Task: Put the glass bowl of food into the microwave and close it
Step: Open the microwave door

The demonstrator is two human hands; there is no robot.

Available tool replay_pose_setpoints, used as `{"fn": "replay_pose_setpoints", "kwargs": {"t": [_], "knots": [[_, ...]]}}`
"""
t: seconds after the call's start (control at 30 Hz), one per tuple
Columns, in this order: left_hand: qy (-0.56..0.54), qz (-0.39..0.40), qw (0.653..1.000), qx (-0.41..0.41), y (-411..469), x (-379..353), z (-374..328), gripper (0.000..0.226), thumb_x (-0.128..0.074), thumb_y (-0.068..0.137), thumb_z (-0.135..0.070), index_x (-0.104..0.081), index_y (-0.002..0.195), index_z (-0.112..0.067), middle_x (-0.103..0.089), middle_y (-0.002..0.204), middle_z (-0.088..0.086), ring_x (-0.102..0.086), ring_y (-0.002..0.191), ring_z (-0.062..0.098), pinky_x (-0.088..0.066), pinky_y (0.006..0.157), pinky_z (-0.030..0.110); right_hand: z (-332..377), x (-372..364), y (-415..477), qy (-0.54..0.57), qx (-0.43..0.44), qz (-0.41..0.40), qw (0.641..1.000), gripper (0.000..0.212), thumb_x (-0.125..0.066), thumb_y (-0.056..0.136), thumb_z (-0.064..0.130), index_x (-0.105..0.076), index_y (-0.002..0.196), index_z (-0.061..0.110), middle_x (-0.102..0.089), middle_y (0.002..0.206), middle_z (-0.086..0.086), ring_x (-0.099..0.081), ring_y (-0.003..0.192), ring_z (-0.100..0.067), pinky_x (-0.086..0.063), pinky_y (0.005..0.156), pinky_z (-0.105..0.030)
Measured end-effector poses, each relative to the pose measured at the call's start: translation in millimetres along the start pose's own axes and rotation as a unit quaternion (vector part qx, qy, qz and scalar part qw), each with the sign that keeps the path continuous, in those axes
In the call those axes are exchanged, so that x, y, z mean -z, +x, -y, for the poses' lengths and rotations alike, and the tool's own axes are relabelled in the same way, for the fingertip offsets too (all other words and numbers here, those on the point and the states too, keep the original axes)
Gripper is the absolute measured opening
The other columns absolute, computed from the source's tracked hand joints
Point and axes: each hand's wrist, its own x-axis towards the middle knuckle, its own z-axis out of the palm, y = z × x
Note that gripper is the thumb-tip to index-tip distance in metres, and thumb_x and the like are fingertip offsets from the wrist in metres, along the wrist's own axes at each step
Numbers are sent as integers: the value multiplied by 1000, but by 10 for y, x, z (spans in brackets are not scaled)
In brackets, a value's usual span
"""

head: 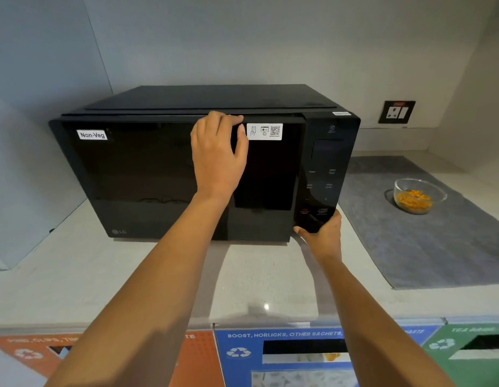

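Nearest: bin labels (284,356) along the bottom edge – orange, blue and green panels with recycling marks, blue one reads "BOOST, HORLICKS, OTHER SACHETS". Both forearms reach over them across the pale counter (131,280).

Right hand (322,233): at the microwave's (170,174) lower right front corner, under the control panel (323,177). Thumb on the front near the START pad, fingers wrapped around the bottom corner. Gripping the casing.

Left hand (217,157): higher up, flat against the door (147,177). Fingers curled over the door's top edge, thumb stretched right along that edge just beside the QR sticker (264,131). Hooked on the door edge, not a closed fist.

Door looks shut or nearly so; a thin seam shows at the top right, can't tell if it's cracked open. Glass is dark, interior not visible. "Non-Veg" label (92,134) top left of the door, LG logo bottom left.

Bowl (417,195): clear glass, orange food inside, upright on the grey mat (427,233) right of the microwave, well apart from both hands. Not in the microwave.

Further back: wall socket (396,112) above the mat, right of the microwave top.
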Motion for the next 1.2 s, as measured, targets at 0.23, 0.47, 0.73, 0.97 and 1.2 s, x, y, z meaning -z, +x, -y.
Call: {"fn": "replay_pose_setpoints", "kwargs": {"t": [0.23,0.47,0.73,0.97,1.2], "knots": [[19,58,998,12,52,135,-85,29,-49,93,-28,-68,106,-10,-65,101,7,-59,97,22,-44,90,32,-108,84,-171,-78,-49,42,995,84,-70,79,34,-20,144,17,-29,151,-7,-33,137,-32,-34,109,-46],[84,78,993,19,117,377,-265,36,-41,95,-34,-68,93,-10,-66,94,5,-59,89,21,-44,75,33,-200,222,-471,-220,-40,119,967,73,-48,91,43,-10,148,17,-13,158,-6,-19,143,-30,-24,114,-43],[201,149,968,19,236,706,-543,48,-35,99,-42,-67,95,-7,-67,91,8,-65,81,24,-36,53,29,-282,371,-646,-300,31,188,935,57,-38,97,38,-22,146,14,-19,156,-2,-18,144,-23,-19,117,-36],[316,263,911,24,282,1025,-793,54,-37,97,-46,-69,86,-4,-50,68,7,-59,68,23,-21,42,24,-362,401,-684,-367,66,206,905,60,-28,97,44,-14,148,17,-10,158,-1,-10,146,-22,-13,118,-35],[384,353,852,52,384,1438,-810,7,-63,89,-13,-65,86,-8,-61,83,5,-61,78,22,-36,50,25,-384,407,-695,-380,80,216,896,59,-24,98,42,-11,148,14,-8,159,-3,-8,146,-22,-12,119,-35]]}}
